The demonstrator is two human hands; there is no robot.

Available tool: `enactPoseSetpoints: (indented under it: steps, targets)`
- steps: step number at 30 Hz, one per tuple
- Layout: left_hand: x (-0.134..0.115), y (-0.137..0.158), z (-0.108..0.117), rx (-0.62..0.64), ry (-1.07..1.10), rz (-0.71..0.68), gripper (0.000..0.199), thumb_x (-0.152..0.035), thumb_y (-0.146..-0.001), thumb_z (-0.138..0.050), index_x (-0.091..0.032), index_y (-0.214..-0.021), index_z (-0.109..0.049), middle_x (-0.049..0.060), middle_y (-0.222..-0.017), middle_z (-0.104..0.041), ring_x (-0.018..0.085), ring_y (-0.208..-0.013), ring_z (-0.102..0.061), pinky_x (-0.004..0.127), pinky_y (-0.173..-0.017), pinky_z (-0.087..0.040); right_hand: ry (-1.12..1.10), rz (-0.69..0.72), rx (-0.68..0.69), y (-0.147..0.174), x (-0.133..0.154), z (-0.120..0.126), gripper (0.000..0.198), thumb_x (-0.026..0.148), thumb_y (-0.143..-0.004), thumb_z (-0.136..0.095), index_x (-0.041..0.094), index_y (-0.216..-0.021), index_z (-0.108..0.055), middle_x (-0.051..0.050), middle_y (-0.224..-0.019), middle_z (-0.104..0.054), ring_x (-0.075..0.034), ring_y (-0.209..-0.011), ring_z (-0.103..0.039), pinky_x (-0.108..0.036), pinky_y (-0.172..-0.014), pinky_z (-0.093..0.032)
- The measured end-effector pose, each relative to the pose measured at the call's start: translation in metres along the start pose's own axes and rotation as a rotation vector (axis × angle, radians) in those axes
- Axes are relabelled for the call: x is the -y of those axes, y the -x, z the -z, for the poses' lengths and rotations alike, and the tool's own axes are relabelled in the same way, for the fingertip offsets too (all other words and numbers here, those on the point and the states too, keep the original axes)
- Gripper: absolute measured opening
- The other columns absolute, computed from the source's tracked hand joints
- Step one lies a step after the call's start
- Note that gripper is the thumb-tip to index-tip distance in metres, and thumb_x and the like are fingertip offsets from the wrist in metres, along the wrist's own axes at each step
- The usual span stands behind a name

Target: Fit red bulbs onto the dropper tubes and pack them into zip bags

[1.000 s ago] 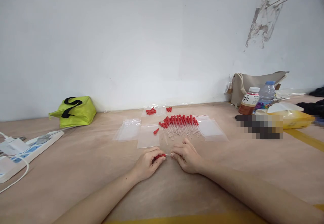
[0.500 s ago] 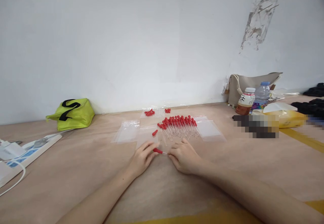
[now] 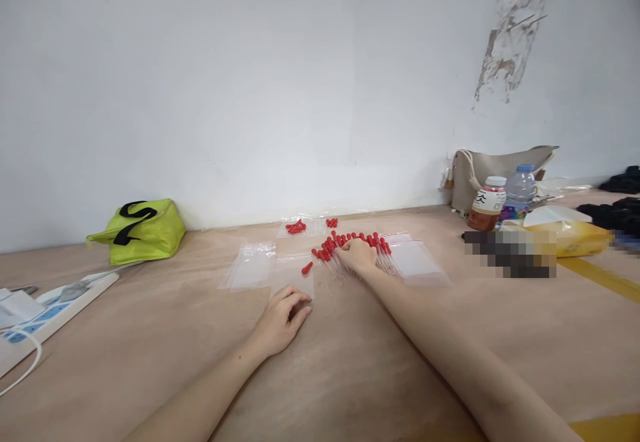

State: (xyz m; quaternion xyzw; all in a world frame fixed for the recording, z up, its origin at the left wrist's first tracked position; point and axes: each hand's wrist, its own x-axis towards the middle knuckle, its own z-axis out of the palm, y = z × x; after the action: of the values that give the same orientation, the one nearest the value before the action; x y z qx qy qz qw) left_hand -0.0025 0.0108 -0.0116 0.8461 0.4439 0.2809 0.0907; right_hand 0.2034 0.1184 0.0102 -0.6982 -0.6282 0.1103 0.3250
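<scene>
My right hand (image 3: 358, 255) reaches over a row of droppers (image 3: 384, 245) with red rubber bulbs and thin clear tubes. Its fingers are closed on a dropper among them, mostly hidden by the hand. Nearer to me, my left hand (image 3: 284, 322) rests on the table with thumb and fingers apart, holding nothing. Just beyond it lie a loose red rubber bulb (image 3: 307, 268) and a clear plastic bag (image 3: 290, 274).
Clear zip bags (image 3: 253, 267) lie left of the droppers, and more bags (image 3: 420, 263) lie right. Red bulbs (image 3: 296, 227) sit near the wall. A power strip (image 3: 55, 312) and a green bag (image 3: 145, 232) are at left; bottles (image 3: 487, 203) and a tissue pack (image 3: 570, 232) at right.
My right hand has moved forward from in front of me to the row of droppers. My left hand has let go of the dropper's red bulb and its fingers have opened.
</scene>
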Motion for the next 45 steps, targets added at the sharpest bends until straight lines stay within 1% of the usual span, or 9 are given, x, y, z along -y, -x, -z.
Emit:
enactPoseSetpoints:
  steps: [5,10,14,18,24,28,34,38,45]
  targets:
    - [0.002,-0.001,0.000,0.001,-0.005,-0.007,0.017,-0.027,-0.084,-0.045,-0.021,-0.093,-0.059,0.005,-0.088,-0.055,0.017,-0.078,-0.053,0.029,-0.071,-0.043,0.069,0.018,-0.067,0.003,0.003,-0.005,0.030,0.044,-0.070,-0.050,0.019,-0.055,-0.059,-0.003,-0.063,-0.063,-0.018,-0.066,-0.056,-0.036,-0.076,-0.029]
    - [0.002,-0.001,0.000,-0.003,0.002,-0.012,0.016,-0.025,-0.083,-0.046,-0.021,-0.092,-0.059,0.003,-0.087,-0.055,0.016,-0.076,-0.054,0.028,-0.070,-0.043,0.138,0.226,-0.029,0.037,0.013,-0.005,0.033,0.049,-0.071,-0.048,0.019,-0.066,-0.061,-0.004,-0.070,-0.065,-0.017,-0.068,-0.056,-0.037,-0.081,-0.024]
    - [0.000,-0.003,-0.002,-0.071,-0.045,0.002,0.017,-0.027,-0.084,-0.045,-0.020,-0.092,-0.058,0.004,-0.087,-0.055,0.017,-0.081,-0.054,0.029,-0.073,-0.043,0.275,0.324,0.061,0.063,0.023,-0.010,0.032,0.043,-0.074,-0.046,0.015,-0.076,-0.063,-0.010,-0.074,-0.066,-0.020,-0.071,-0.056,-0.038,-0.080,-0.024]
    - [0.002,-0.023,-0.005,-0.189,-0.268,0.099,0.014,-0.027,-0.082,-0.047,-0.020,-0.089,-0.058,0.005,-0.091,-0.057,0.021,-0.090,-0.050,0.033,-0.079,-0.039,0.365,0.341,0.119,0.075,0.027,-0.011,0.030,0.031,-0.079,-0.041,0.012,-0.077,-0.063,-0.015,-0.080,-0.065,-0.022,-0.072,-0.057,-0.041,-0.080,-0.024]
    - [0.023,-0.076,-0.011,-0.259,-0.369,0.325,0.023,-0.039,-0.075,-0.053,-0.018,-0.080,-0.059,0.009,-0.084,-0.059,0.028,-0.088,-0.051,0.037,-0.074,-0.037,0.348,0.495,0.025,0.097,0.003,0.002,0.022,0.025,-0.080,-0.040,0.012,-0.082,-0.058,-0.016,-0.083,-0.062,-0.025,-0.080,-0.054,-0.040,-0.077,-0.026]
    - [0.030,-0.089,-0.013,-0.238,-0.326,0.355,0.021,-0.037,-0.071,-0.058,-0.017,-0.063,-0.057,0.006,-0.072,-0.059,0.025,-0.080,-0.055,0.033,-0.069,-0.039,0.179,0.520,-0.035,0.106,-0.028,0.016,0.015,0.022,-0.082,-0.039,0.016,-0.077,-0.051,-0.009,-0.082,-0.060,-0.021,-0.079,-0.052,-0.035,-0.072,-0.030]
    - [0.005,-0.053,-0.006,-0.195,-0.190,0.169,0.013,-0.029,-0.083,-0.045,-0.018,-0.083,-0.053,0.002,-0.082,-0.059,0.017,-0.078,-0.055,0.026,-0.069,-0.042,-0.248,0.480,0.060,0.096,-0.050,0.023,0.013,0.019,-0.083,-0.038,0.017,-0.089,-0.050,-0.003,-0.075,-0.059,-0.015,-0.070,-0.054,-0.026,-0.065,-0.039]
    - [-0.016,-0.016,-0.008,-0.127,0.056,0.034,0.024,-0.024,-0.087,-0.040,-0.019,-0.108,-0.049,0.004,-0.093,-0.058,0.016,-0.081,-0.055,0.026,-0.070,-0.043,-0.244,0.529,0.026,0.094,-0.048,0.021,0.023,0.018,-0.083,-0.038,0.018,-0.099,-0.055,-0.006,-0.086,-0.060,-0.017,-0.081,-0.055,-0.029,-0.073,-0.040]
    - [-0.025,-0.006,-0.008,-0.072,0.112,0.038,0.019,-0.027,-0.087,-0.041,-0.020,-0.091,-0.059,0.004,-0.088,-0.059,0.020,-0.087,-0.051,0.032,-0.077,-0.041,-0.202,0.618,0.058,0.103,-0.043,0.028,0.017,0.018,-0.083,-0.041,0.021,-0.088,-0.057,-0.002,-0.085,-0.060,-0.014,-0.076,-0.053,-0.031,-0.075,-0.036]
